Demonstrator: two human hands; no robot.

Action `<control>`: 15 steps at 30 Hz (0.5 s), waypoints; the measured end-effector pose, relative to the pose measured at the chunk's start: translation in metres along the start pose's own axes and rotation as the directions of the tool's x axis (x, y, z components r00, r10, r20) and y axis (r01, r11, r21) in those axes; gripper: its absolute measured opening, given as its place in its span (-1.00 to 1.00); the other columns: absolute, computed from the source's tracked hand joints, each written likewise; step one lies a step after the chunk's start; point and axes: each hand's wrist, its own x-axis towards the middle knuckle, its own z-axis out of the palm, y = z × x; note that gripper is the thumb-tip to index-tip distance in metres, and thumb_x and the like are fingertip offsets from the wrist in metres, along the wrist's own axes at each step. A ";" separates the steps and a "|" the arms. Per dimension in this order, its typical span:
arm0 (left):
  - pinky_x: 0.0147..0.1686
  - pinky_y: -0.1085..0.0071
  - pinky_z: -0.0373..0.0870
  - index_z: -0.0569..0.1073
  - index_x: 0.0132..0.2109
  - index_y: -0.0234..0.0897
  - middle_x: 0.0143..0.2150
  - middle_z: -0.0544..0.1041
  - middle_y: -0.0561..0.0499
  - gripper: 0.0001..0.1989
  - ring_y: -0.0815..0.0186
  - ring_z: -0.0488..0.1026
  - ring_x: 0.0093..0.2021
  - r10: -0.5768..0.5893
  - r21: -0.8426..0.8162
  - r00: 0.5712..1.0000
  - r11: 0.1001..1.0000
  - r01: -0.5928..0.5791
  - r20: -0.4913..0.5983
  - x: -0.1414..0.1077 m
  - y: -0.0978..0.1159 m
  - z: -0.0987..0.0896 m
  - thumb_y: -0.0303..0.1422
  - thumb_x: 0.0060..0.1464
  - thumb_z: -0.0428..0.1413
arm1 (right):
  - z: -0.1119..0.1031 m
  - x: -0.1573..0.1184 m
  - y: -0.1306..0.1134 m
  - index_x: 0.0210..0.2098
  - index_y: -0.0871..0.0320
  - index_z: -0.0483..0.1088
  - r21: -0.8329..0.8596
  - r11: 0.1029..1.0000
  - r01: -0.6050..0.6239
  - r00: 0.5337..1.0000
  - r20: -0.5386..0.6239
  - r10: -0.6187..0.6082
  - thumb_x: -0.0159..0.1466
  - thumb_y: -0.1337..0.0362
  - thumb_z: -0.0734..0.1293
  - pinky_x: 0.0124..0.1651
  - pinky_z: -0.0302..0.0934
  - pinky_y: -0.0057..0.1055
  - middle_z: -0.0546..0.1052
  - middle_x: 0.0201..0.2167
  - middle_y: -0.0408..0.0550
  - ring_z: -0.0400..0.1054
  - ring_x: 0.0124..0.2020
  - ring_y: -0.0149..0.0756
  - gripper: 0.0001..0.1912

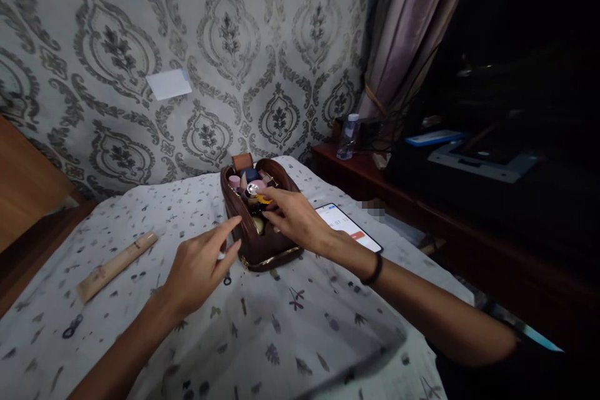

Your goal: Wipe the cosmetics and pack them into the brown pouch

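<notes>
An unzipped brown bag (265,250) stands on the patterned white sheet (262,331), filled with small cosmetic containers, among them a pink-topped one (234,182) and a dark blue one (250,174). Over the bag's opening, my right hand (297,215) reaches in from the right; its fingertips are around a yellow item (263,199). At the bag's left side is my left hand (201,262), thumb and forefinger apart, fingertips near the rim, with nothing visible between them. A beige tube (117,267) lies on the sheet at the left.
Right of the bag, a phone (356,234) with a lit screen lies partly behind my right forearm. A clear bottle (347,137) stands on the dark red furniture (365,178) at the right. Behind the sheet rises a patterned wall (225,62), with a purple curtain (412,19) beside it.
</notes>
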 end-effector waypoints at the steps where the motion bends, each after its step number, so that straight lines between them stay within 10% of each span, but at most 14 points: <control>1: -0.46 0.46 0.38 0.39 0.22 -0.23 -0.36 0.60 0.05 -0.57 0.29 0.56 -0.43 -0.029 -0.002 1.000 1.000 0.029 0.002 -0.007 -0.003 -0.002 -0.18 0.36 -0.11 | -0.002 -0.003 -0.002 0.12 0.19 0.39 0.001 1.000 -0.019 0.999 -0.028 0.019 0.25 0.51 0.30 -0.11 0.34 -0.36 0.59 -0.09 0.04 0.49 -0.18 -0.26 -0.55; 11: -0.31 0.26 0.47 0.50 0.00 -0.26 -0.03 0.59 -0.17 -0.51 0.06 0.58 -0.17 -0.451 0.292 0.892 0.858 0.422 0.035 -0.078 -0.097 -0.026 -0.11 0.27 -0.20 | -0.010 -0.036 -0.032 -0.13 0.19 0.53 0.260 0.963 -0.075 0.986 -0.126 0.111 0.29 0.32 0.31 -0.08 0.37 -0.28 0.61 -0.21 0.02 0.50 -0.17 -0.21 -0.80; 15: -0.30 0.11 0.48 0.48 0.04 -0.31 -0.01 0.51 -0.32 -0.48 -0.15 0.49 0.00 -0.598 0.460 0.801 0.708 0.536 -0.014 -0.094 -0.135 -0.037 -0.16 0.26 -0.25 | -0.028 -0.058 -0.095 -0.14 0.18 0.54 0.755 0.654 -0.048 0.977 0.171 -0.126 0.43 -0.01 0.16 -0.11 0.40 -0.35 0.60 -0.08 0.07 0.52 -0.10 -0.24 -0.55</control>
